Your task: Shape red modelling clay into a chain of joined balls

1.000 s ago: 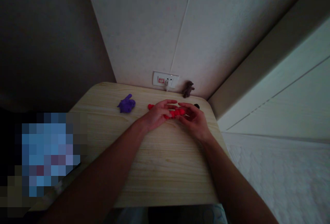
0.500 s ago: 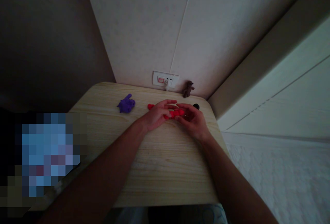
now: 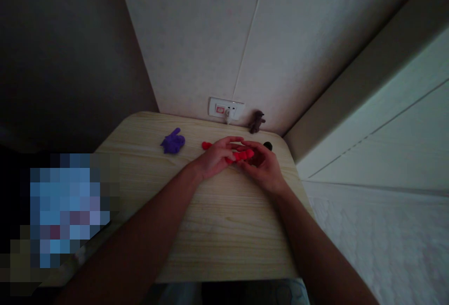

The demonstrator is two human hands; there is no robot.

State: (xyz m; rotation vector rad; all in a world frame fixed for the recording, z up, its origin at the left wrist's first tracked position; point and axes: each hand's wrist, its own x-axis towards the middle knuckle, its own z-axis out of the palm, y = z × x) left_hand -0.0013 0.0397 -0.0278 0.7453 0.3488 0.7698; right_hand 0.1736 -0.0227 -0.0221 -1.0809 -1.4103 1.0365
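A red, lumpy piece of what looks like modelling clay (image 3: 242, 156) is held between my two hands above the table. My left hand (image 3: 218, 157) is closed on its left end, with the thumb along the near side. Around its right end curl the thumb and fingers of my right hand (image 3: 264, 167); part of their contact is hidden. Another red lump (image 3: 206, 145) shows just behind my left hand, partly covered by it. Beyond my right hand lies a small dark round object (image 3: 268, 146).
A purple clay-like figure (image 3: 173, 141) sits on the wooden table (image 3: 224, 239) to the left. At the back edge a dark brown figure (image 3: 257, 121) stands against the wall, beside a wall socket (image 3: 226, 109) with a plug in it. A pixelated bright patch covers the lower left.
The view has shifted very slightly. Both hands stay around the red clay piece, with only tiny finger movement.
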